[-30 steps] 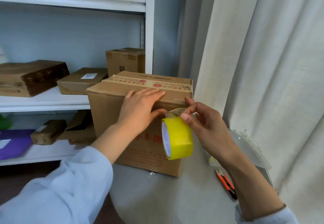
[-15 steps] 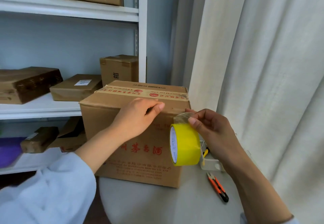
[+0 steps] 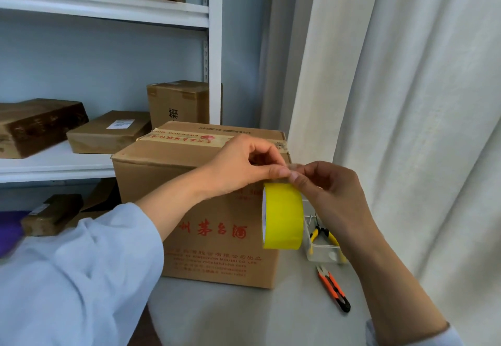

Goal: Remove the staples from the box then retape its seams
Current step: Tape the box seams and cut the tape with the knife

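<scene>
Our left hand (image 3: 238, 167) has left the box (image 3: 206, 210) face and now pinches the tape's free end; our right hand (image 3: 328, 194) grips the yellow tape roll (image 3: 283, 215), so retaping begins.

A white shelving unit (image 3: 214, 47) stands at the left, its shelves holding several cardboard boxes (image 3: 177, 101), one flat box bearing a white label (image 3: 120, 124). A white curtain (image 3: 406, 101) hangs at the right. On the grey table (image 3: 244, 316) lie orange-and-black snips (image 3: 333, 288), near a clear plastic tray (image 3: 322, 253) containing yellow-handled pliers (image 3: 321, 233).
</scene>
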The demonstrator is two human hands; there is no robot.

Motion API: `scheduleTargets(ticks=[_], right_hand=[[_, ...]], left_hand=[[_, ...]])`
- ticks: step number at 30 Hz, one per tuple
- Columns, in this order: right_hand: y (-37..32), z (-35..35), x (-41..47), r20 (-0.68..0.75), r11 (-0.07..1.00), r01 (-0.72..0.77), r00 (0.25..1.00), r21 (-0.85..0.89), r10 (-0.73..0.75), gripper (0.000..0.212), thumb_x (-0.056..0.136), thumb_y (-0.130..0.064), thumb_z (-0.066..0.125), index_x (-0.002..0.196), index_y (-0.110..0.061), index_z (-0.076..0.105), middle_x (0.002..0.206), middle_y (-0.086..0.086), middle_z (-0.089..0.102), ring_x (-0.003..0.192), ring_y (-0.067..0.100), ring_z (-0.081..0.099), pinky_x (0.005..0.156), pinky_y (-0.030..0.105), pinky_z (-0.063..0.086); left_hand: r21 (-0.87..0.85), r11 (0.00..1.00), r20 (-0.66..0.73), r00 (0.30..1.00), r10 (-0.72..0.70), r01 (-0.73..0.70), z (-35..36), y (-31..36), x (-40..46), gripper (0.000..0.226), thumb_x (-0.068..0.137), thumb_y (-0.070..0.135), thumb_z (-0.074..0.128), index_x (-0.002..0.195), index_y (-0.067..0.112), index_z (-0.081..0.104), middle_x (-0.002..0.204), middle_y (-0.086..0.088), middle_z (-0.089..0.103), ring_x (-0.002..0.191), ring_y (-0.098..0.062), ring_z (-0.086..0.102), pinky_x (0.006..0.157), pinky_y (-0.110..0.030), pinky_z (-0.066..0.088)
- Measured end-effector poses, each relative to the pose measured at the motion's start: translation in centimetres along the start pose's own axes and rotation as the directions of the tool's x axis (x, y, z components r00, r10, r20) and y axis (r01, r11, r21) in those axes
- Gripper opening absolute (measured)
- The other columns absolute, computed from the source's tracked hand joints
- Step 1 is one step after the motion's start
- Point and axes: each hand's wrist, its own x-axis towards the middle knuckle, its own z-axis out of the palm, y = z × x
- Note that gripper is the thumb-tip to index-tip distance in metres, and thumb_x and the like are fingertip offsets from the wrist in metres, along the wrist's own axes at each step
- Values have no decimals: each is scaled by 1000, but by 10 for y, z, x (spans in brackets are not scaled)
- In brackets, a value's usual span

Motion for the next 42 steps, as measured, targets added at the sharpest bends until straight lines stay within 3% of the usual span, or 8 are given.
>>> scheduleTargets(ticks=[3,6,10,17,24,28,33,42], right_hand=[[-5,-3,-1,-57,995,42,997,-85,-47,7,81,-31,72,78,-24,71,78,-13,70,77,-4,63,64,6,46],[-10,-3,0,-88,973,20,995,-231,-41,12,77,-39,74,80,-29,69,79,-14,68,76,3,64,70,27,54],[-19,-6,-1,-70,875,15,996,-483,-56,71,73,-49,76,136,-35,47,104,-19,57,92,4,59,79,37,52],[-30,-6,2,-35,944,135,988,-301,-152,12,76,-32,77,74,-39,69,73,-17,68,74,4,64,72,38,56],[-26,-14,0,-73,967,103,990,-235,-123,8,81,-23,73,75,-29,72,75,-12,70,76,7,63,73,33,53],[-35,-17,-5,-18,983,157,987,-97,-159,7,80,-20,74,74,-23,72,72,-7,70,67,2,61,64,16,48],[-38,-13,-12,33,983,185,982,-22,-184,6,78,-18,77,74,-14,73,69,-3,70,62,0,59,59,11,47],[-33,-6,-21,-94,797,173,957,-578,-276,35,78,-53,69,110,-38,65,105,-14,58,100,8,57,64,25,40]], left_hand=[[24,1000,-22,1000,8,-7,0,2,-2,3,81,17,69,81,17,72,72,10,67,71,-1,62,72,-19,51],[113,994,-34,999,13,-9,0,7,-3,8,86,17,65,84,19,72,73,14,67,73,1,62,74,-20,52],[252,968,-9,1000,-2,4,4,13,-4,7,85,19,67,82,19,73,77,7,70,80,-6,64,83,-36,51],[171,984,-165,986,-27,55,2,22,-13,4,81,21,71,80,23,74,70,13,68,67,2,61,69,-16,50],[109,950,-231,937,-261,291,-10,29,-29,41,85,36,63,122,21,62,97,0,68,77,-9,66,62,-22,58],[-40,910,34,911,-411,413,13,40,-48,60,76,56,55,128,27,51,100,-4,67,81,-13,68,66,-27,59],[-414,813,47,901,-431,410,34,43,-56,34,92,25,58,126,26,55,114,-2,68,100,-11,66,80,-22,56],[-422,777,-67,838,-541,468,39,51,-55,12,92,21,60,100,25,67,105,-8,71,99,-22,68,83,-41,57]])
